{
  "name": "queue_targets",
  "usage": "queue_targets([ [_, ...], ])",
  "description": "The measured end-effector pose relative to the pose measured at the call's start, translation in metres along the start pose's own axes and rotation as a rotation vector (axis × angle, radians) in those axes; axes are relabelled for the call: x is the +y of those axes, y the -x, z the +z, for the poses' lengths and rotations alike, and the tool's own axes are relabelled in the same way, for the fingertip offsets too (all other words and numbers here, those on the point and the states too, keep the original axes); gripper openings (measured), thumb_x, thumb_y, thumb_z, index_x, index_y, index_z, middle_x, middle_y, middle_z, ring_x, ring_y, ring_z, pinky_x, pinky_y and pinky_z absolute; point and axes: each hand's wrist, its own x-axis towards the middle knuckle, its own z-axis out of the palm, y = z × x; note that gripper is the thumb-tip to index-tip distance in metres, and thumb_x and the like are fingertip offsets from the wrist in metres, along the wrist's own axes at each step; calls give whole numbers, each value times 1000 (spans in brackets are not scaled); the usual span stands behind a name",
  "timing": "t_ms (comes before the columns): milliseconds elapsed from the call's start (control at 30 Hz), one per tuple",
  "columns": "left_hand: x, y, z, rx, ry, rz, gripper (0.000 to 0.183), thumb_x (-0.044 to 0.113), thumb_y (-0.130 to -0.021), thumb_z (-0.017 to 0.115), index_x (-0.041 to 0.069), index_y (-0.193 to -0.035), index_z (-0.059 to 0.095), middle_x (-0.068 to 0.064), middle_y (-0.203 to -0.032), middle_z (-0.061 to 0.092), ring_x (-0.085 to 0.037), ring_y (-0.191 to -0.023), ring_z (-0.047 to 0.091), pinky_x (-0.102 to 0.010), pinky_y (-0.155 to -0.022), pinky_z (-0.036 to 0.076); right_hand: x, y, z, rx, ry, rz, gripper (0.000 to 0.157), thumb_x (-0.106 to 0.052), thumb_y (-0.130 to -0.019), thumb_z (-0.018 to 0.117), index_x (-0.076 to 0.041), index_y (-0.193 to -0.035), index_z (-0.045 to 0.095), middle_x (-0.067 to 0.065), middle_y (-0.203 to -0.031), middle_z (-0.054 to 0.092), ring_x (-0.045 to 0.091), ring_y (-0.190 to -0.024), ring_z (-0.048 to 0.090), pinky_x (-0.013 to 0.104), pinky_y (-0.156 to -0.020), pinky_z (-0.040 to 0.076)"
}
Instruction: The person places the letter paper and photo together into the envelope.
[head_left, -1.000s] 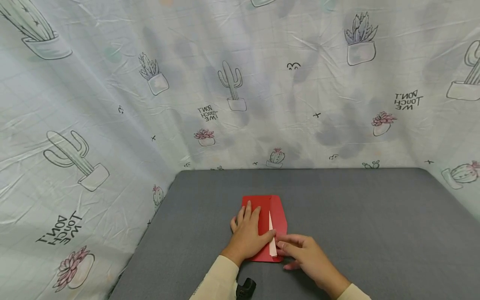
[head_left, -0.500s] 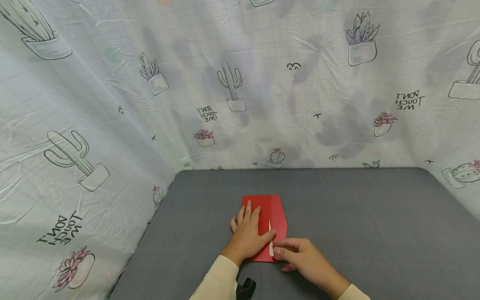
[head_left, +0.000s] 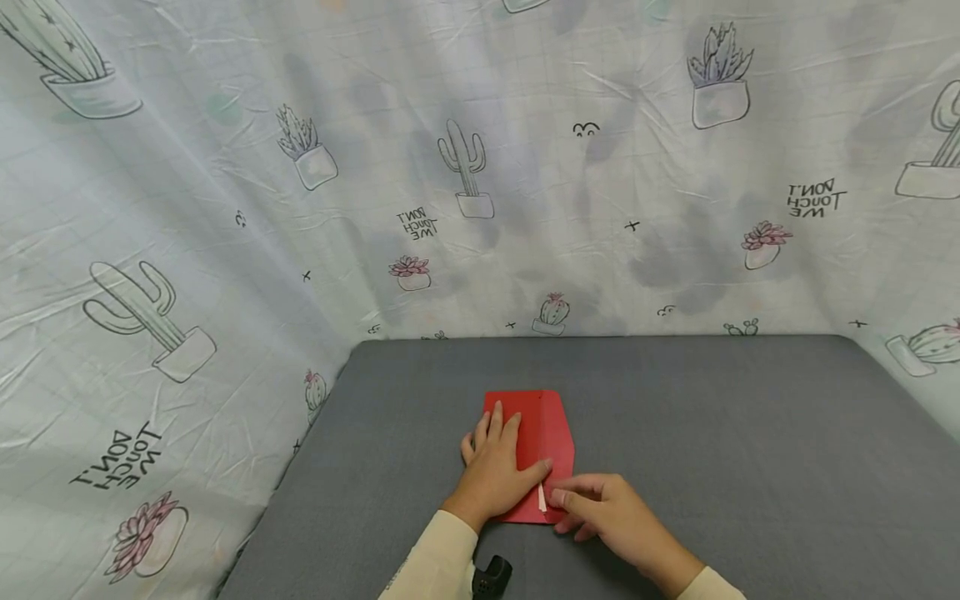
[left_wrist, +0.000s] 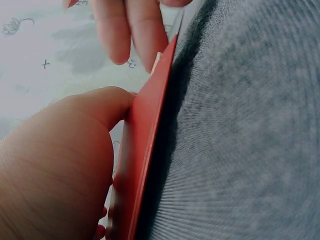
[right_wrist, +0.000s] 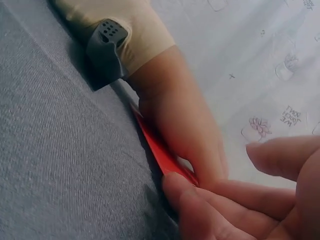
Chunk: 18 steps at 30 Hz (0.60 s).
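Note:
A red envelope (head_left: pixel 530 433) lies on the grey table, its flap (head_left: pixel 557 429) spread out to the right. My left hand (head_left: pixel 491 477) rests flat on the envelope's body with the fingers spread and the thumb near the opening. Only a thin strip of white paper (head_left: pixel 542 497) shows at the opening, below the left thumb; the rest of it is hidden. My right hand (head_left: pixel 611 510) is at the envelope's lower right, its fingertips touching the paper's edge. In the right wrist view, the right thumb (right_wrist: pixel 280 155) stands apart from the fingers, which are stretched toward the envelope (right_wrist: pixel 162 150).
A grey cloth-covered table (head_left: pixel 712 433) spreads around the envelope. White curtains (head_left: pixel 525 167) printed with cactus drawings hang behind it and at both sides. A black device (head_left: pixel 492 577) sits at my left wrist.
The white paper has slid leftward into the envelope, so less of it shows. My right hand's fingers have shifted slightly left with it. The left hand has stayed put.

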Motion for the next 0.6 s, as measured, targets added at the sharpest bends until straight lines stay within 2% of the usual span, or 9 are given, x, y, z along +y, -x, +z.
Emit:
queue_targets([
  [233,0,-1,1,-5,-7,2,93,62,-97,71,8,-167,42,-20,-178,20,-43,-161,15,-72,-119,12,2,0,1,-84,-61,45,38,-18,-111,65,15,-130,70,19,-116,78,36,-95,79,40,-74,64],
  [400,-1,-2,2,-9,-8,2,94,63,-97,71,7,-167,42,-19,-178,19,-43,-161,14,-72,-119,12,1,0,1,-85,-67,80,40,-21,-110,67,12,-133,70,18,-117,78,34,-97,79,40,-74,64],
  [600,-3,-2,3,-9,-21,1,94,64,-97,70,8,-167,42,-19,-178,19,-43,-161,15,-72,-119,13,0,-1,0,-86,-84,73,43,-25,-111,66,9,-136,68,16,-119,78,30,-95,78,34,-67,60],
])
